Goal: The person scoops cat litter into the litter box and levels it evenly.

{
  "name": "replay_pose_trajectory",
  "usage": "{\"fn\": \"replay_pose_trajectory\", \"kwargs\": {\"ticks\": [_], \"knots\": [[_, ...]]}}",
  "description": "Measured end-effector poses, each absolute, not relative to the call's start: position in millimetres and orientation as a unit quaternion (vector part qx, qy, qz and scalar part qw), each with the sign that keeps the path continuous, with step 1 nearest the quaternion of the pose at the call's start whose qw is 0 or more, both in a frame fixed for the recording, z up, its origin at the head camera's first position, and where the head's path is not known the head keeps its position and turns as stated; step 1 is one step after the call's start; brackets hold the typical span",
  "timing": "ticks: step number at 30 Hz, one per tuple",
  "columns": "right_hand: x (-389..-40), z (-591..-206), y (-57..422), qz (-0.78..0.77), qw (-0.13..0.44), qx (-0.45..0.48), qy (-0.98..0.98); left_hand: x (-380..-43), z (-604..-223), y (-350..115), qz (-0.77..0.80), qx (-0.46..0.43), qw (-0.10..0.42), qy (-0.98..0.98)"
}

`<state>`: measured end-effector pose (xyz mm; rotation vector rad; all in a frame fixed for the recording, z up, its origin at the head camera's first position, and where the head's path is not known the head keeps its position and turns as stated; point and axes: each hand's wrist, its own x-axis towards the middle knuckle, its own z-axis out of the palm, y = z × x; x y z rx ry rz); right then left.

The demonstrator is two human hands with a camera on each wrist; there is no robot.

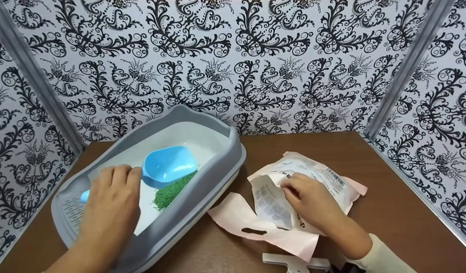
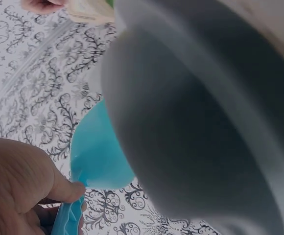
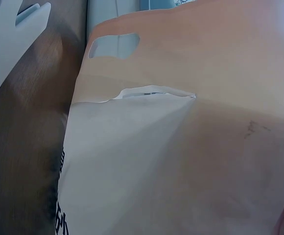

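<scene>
My left hand (image 1: 113, 201) grips the handle of a light-blue scoop (image 1: 172, 163) above the litter tray (image 1: 189, 113). In the left wrist view, the thumb presses along the ridged handle of the scoop (image 2: 95, 152). The scoop's bowl overlaps a small heap of green pellets (image 1: 174, 191) on the tray's white floor. At the right, my right hand (image 1: 312, 197) pinches the opened edge of a pink and white plastic bag (image 1: 309, 165) lying on the table. A slit opening below the cut-out handle shows on the bag (image 3: 142, 142) in the right wrist view.
A white sealing clip (image 1: 292, 261) lies at the table's front edge, close below the bag. The brown table (image 1: 301, 142) shows between tray and bag and along the right. Patterned wall panels (image 1: 233, 68) stand at the back and both sides.
</scene>
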<state>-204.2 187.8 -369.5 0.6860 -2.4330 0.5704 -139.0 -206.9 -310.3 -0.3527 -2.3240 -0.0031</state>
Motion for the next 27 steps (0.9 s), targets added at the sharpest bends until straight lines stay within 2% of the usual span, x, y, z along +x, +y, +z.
{"fn": "replay_pose_trajectory", "kwargs": {"ticks": [13, 27], "knots": [[-203.9, -369.0, 188.1, 0.216, 0.268, 0.254, -0.904, -140.8, -314.8, -179.0, -0.068, -0.133, 0.393, -0.908], [-203.3, -367.3, 187.6, 0.219, 0.263, 0.248, -0.906, -144.8, -322.7, -155.5, -0.110, -0.154, 0.448, -0.874]]}}
